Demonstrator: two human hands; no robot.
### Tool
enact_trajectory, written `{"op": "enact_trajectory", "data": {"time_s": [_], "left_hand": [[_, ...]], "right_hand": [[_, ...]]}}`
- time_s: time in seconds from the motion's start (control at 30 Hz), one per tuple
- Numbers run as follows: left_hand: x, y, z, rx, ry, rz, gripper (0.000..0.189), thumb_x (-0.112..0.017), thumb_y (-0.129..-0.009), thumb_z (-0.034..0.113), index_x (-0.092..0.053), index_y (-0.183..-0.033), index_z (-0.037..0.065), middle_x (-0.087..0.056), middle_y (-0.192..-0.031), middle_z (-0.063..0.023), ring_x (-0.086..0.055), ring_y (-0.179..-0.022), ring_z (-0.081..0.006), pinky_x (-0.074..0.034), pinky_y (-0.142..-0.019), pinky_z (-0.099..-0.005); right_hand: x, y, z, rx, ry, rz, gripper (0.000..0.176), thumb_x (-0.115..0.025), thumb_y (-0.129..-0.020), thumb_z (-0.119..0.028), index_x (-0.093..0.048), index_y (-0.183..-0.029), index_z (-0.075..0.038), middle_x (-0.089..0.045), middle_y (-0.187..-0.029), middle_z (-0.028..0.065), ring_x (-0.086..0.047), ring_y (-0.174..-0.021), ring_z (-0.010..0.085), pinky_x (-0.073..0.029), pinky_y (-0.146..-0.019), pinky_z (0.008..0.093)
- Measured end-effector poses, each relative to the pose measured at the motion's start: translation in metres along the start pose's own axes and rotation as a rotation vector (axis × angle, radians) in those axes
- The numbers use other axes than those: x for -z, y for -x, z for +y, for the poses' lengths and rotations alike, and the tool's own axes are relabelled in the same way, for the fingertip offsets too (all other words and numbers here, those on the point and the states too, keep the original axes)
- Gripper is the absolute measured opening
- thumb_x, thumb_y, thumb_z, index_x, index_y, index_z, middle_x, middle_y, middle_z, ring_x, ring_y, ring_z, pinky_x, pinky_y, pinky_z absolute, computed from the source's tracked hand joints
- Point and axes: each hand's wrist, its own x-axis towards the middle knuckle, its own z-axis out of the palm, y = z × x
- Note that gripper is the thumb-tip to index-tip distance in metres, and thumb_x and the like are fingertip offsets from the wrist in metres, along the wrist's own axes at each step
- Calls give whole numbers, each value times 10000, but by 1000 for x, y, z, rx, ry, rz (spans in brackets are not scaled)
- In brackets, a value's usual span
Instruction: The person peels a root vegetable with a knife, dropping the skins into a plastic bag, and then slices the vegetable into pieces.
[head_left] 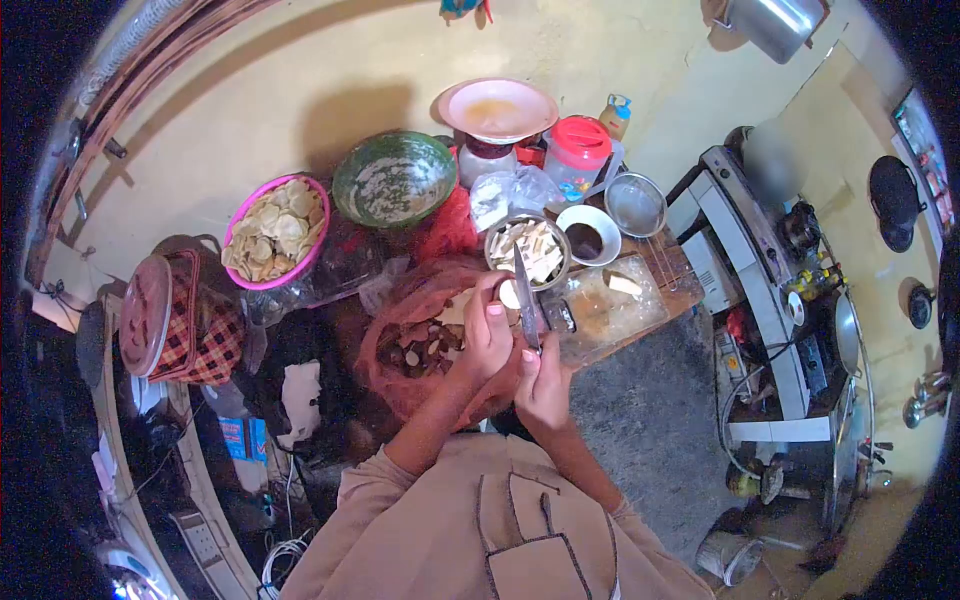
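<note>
My left hand (487,335) is closed around a small pale piece (510,293), its cut face showing beside the blade. My right hand (543,385) grips a knife (526,300) by its handle, with the blade pointing away from me and lying against the piece. Just beyond the blade tip, a metal bowl (562,277) holds many white cut pieces. Below and left of my hands, a reddish mesh bag (378,375) lies open with brown and pale pieces inside. A cutting board (610,312) to the right carries one pale piece (625,285).
A pink basket (233,262) of pale slices and a green basin (395,180) stand at the back left. A white bowl (590,218) with dark contents, a strainer (635,205) and a red-lidded container (578,158) are behind the board. A stove (745,215) is at right.
</note>
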Motion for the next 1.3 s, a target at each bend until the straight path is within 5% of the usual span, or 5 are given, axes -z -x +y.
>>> {"op": "enact_trajectory", "data": {"time_s": [0.37,0.57,0.73,1.0,1.3], "left_hand": [[24,-3,21,136,56,127,465,-229,-906,460,-409,-1008,44,-501,-853,-37,-480,-728,-97,-409,-647,-226],[36,-6,18,341,275,183,458,-228,-920,430,-479,-903,48,-508,-722,-18,-478,-622,-87,-414,-578,-227],[37,-6,16,364,166,246,393,-255,-923,378,-449,-931,36,-525,-748,-34,-509,-650,-101,-430,-592,-245],[41,-12,23,320,216,164,242,-598,-776,69,-420,-931,17,-537,-807,-61,-527,-750,-114,-433,-682,-276],[30,-10,25,338,109,345,206,-593,-776,82,-435,-896,26,-532,-757,-42,-512,-669,-102,-430,-618,-256]], "right_hand": [[-50,28,40,176,186,27,480,-355,-887,-200,-257,-1245,105,-531,-892,290,-553,-729,436,-443,-621,424],[-56,34,30,47,49,-29,381,-424,-879,-211,-414,-974,158,-155,-1278,398,-149,-1218,507,-153,-1002,475],[-52,34,27,182,247,-76,462,-368,-880,-124,-224,-1258,96,-345,-1175,380,-498,-959,456,-460,-717,385],[-44,30,14,240,221,-36,490,-387,-878,-124,-196,-1282,76,-453,-1040,348,-558,-786,436,-460,-609,391],[-35,35,-4,-30,129,-197,421,-415,-879,-150,-294,-1194,101,-532,-750,291,-563,-657,432,-441,-523,434]]}}
